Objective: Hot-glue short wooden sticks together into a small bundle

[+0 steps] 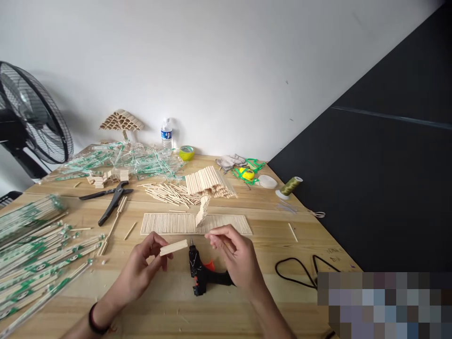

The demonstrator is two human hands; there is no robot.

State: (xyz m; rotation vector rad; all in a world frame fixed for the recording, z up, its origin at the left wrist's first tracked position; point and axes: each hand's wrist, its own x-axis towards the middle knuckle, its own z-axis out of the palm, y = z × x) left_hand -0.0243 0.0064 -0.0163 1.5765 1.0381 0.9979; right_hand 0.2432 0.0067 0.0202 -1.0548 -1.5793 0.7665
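My left hand pinches a short panel of wooden sticks laid side by side. My right hand has its thumb and fingertips pressed together; whatever is between them is too small to make out. Below and between my hands lies a black glue gun with an orange trigger, its nozzle pointing away from me. Beyond them, a long flat mat of sticks lies on the table. A model tree built of sticks, with a slanted roof-like top and a narrow trunk, stands on that mat.
Loose cut sticks lie behind the mat, near black-handled cutters. Wrapped chopsticks cover the left side, with torn wrappers at the back. A thread spool, a tape measure and a black cord are to the right.
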